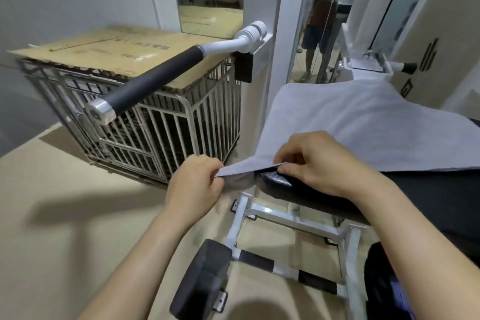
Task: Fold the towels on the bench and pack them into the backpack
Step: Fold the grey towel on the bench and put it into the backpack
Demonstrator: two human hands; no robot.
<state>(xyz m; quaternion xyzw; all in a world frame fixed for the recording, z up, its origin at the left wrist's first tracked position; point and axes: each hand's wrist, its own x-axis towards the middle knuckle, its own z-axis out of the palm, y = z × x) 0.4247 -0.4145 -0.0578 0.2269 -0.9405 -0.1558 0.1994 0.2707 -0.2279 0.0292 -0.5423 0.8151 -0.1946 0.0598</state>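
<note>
A pale grey towel lies spread over the black padded bench of a gym machine at the right. My left hand pinches the towel's near corner, pulled off the bench's left end. My right hand grips the same near edge just to the right, fingers on top and thumb under. A dark bag-like object, perhaps the backpack, shows at the lower right, mostly cut off by the frame edge.
A metal wire cage topped with cardboard stands on the floor to the left. A black padded lever arm juts from the white machine frame above it. The bench's white legs and a black roller pad are below my hands.
</note>
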